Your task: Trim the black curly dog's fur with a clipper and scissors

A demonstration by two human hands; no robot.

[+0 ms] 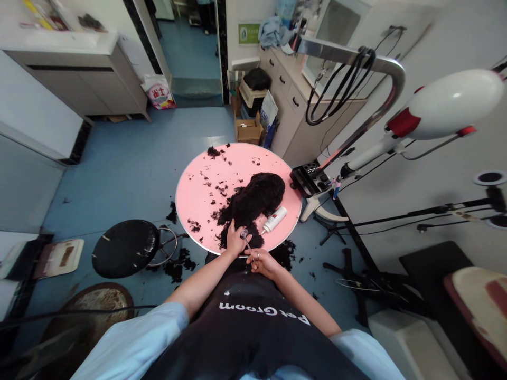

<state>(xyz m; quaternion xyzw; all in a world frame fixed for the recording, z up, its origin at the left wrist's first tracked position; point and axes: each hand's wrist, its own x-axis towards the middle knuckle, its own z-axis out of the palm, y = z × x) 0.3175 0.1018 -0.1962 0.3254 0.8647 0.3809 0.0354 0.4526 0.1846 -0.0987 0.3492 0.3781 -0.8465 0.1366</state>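
A black curly-coated dog (261, 198) lies on the round pink grooming table (194, 184), its head end towards me. My left hand (235, 240) is closed on the dog at that end; whether it grips an ear or only fur is not clear. In my right hand (262, 263) is a slim metal scissor-like tool (248, 245), its tip pointing up beside my left fingers. Something small and pale shows at the tip, too small to name. A white nozzle bottle (274, 219) lies on its side on the table, right of my hands.
Clipped black hair (214, 152) is scattered over the table and floor. A metal grooming arm (390, 68) with looped black cords rises at the right, near a white dryer (451, 105). A black round stool (125, 248) stands left. Drawers (283, 79) line the back right.
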